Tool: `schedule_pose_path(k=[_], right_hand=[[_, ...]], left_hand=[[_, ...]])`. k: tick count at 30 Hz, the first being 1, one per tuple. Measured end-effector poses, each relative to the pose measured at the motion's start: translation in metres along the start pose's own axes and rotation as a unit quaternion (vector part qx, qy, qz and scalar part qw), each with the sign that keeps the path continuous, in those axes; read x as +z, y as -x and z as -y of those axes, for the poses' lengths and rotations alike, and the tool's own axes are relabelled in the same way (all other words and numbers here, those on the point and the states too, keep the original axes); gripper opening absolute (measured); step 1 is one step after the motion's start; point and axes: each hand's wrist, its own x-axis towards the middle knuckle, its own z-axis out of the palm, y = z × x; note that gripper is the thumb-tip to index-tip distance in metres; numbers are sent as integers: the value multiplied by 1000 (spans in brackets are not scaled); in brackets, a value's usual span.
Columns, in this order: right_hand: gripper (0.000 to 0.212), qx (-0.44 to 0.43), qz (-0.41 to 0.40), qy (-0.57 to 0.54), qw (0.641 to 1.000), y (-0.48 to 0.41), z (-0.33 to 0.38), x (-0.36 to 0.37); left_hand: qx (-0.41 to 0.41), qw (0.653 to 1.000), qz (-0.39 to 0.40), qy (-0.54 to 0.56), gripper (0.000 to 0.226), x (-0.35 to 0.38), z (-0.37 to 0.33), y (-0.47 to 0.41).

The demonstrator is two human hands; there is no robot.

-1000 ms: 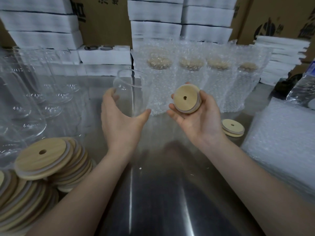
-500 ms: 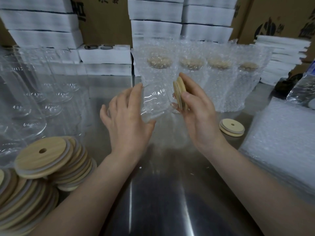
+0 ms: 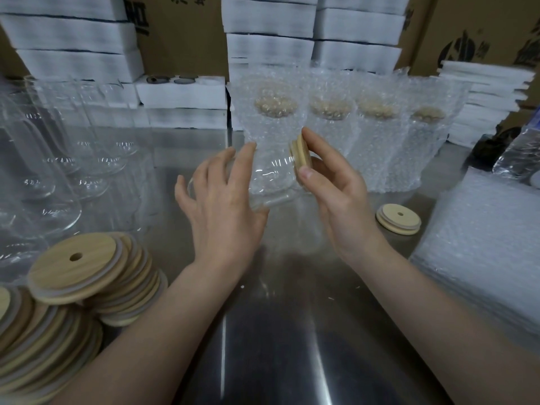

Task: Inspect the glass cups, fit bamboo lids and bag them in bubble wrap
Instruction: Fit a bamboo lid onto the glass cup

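A clear glass cup [image 3: 273,182] lies on its side in the air above the steel table, its mouth to the right. My left hand [image 3: 222,206] holds its base end, fingers spread over the glass. A round bamboo lid [image 3: 301,160] stands on edge against the cup's mouth, pinched between thumb and fingers of my right hand [image 3: 336,194]. Behind them stand several cups with lids in bubble wrap bags [image 3: 377,133].
Stacks of bamboo lids [image 3: 87,285] lie at the front left. Bare glass cups [image 3: 52,171] crowd the left. One loose lid [image 3: 399,219] lies right of my hands, beside a pile of flat bubble wrap bags [image 3: 485,244]. White foam trays [image 3: 181,92] and cardboard boxes line the back.
The cup has gone from upright to lying sideways in my left hand. My right hand turned the lid on edge and brought it to the cup's mouth.
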Motion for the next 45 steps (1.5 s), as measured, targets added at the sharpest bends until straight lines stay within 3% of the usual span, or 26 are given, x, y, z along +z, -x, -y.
schedule_pose_path(k=[45], right_hand=[[52,36,36,9,999,2,2,-1]], left_hand=[[23,999,-36,-31,89,2,4,0]])
